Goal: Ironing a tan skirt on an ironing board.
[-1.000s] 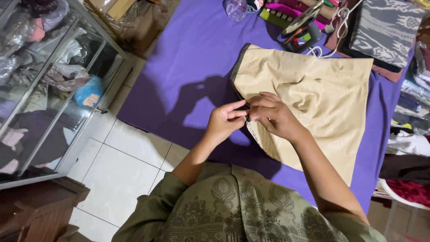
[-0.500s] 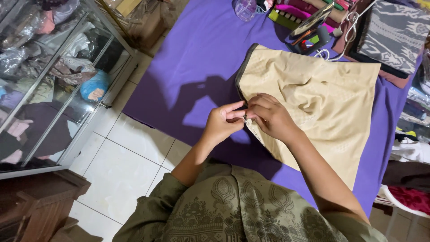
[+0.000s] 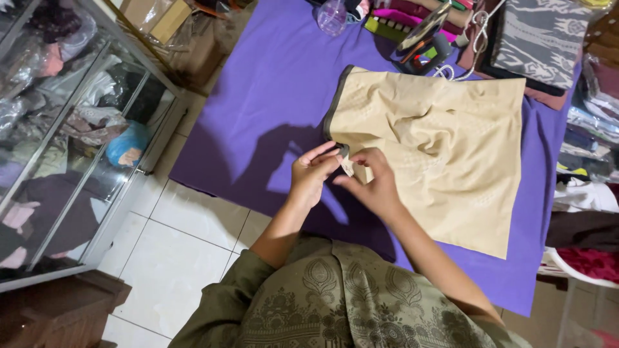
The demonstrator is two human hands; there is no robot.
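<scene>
A: So, fingers?
B: Both pinched on a small tag (image 3: 346,164): left hand (image 3: 312,173), right hand (image 3: 374,185).
A: Tag where?
B: Near-left edge of beige garment (image 3: 438,148), flat on purple cloth (image 3: 271,96). Iron (image 3: 422,46) far side.

Beige garment (image 3: 438,148) with dark waistband, lying flat and wrinkled on purple cloth (image 3: 271,96), small tag (image 3: 347,164) at its edge

Bright overhead light casts sharp hand shadows on the purple cloth (image 3: 271,90); edges perhaps slightly soft.
</scene>
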